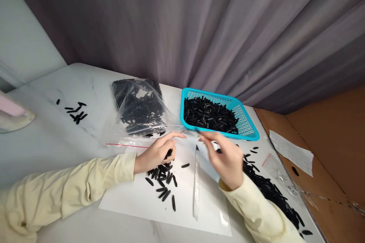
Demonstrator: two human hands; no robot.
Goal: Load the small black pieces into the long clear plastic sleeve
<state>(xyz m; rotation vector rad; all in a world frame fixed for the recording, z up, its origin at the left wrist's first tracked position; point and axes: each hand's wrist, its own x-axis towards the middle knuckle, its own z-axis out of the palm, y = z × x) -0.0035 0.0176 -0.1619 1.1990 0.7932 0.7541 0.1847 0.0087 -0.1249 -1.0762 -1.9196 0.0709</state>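
Note:
My left hand (158, 152) is curled over the white sheet (125, 197), its index finger stretched toward the right. Small black strips (169, 154) show between its bent fingers. My right hand (228, 161) is closed in a pinch facing the left fingertips; a small, blurred dark thing shows at its fingertips. Below the left hand lies a loose pile of black strips (162, 176). A narrow clear sleeve (196, 193) lies on the sheet between my hands. Just beyond the left hand rests a large clear zip bag (142, 110) full of black pieces.
A blue plastic basket (251, 131) of black strips stands at the back right. A long heap of black strips (273, 193) lies beside my right forearm. Small clear bags (276, 169) and white paper (293, 153) lie near the right edge. Scattered strips (76, 112) lie at left.

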